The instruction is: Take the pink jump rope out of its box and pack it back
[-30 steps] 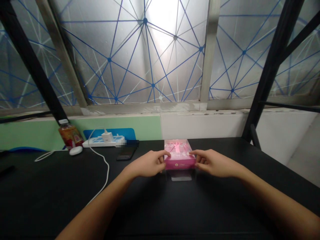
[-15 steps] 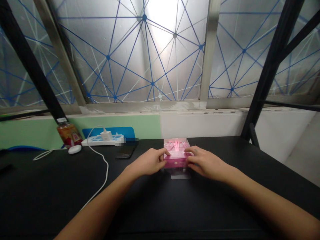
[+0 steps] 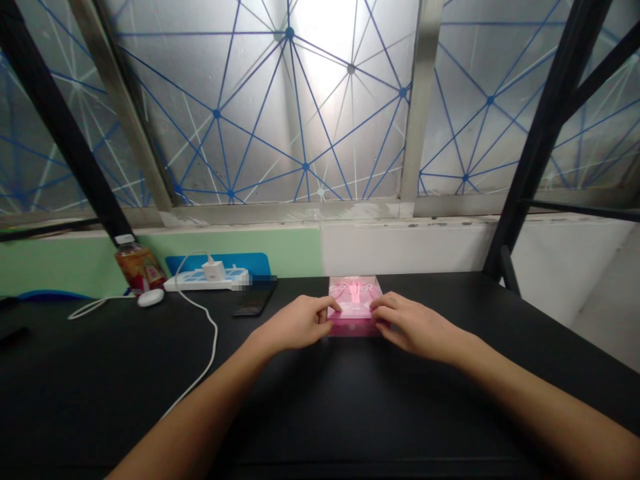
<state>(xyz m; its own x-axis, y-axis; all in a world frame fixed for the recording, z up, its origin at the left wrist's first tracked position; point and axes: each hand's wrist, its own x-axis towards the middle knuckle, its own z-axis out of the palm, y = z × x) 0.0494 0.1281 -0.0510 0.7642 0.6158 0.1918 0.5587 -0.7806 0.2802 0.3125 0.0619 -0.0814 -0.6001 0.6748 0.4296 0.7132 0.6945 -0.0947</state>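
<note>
A small pink box [image 3: 354,328] with a clear top rests on the black table, and pink contents show through it. At its front left corner is my left hand [image 3: 299,323], thumb low and fingers curled over the top edge. Opposite, my right hand [image 3: 414,325] grips the front right corner, its fingertips on the top and side. What lies under the fingertips is hidden. The box's front face looks slightly hazy, as if behind clear plastic.
Left of the box lie a black phone [image 3: 254,300] and a white power strip [image 3: 187,280] with a plugged-in charger [image 3: 214,270]. A white cable [image 3: 215,333] runs toward my left forearm. Farther left are a white rounded case [image 3: 151,298] and a drink bottle [image 3: 139,267].
The clear flap that stuck out over the table in front of the box no longer shows there. Both hands stay at the box's front corners, with only slight finger movement.
</note>
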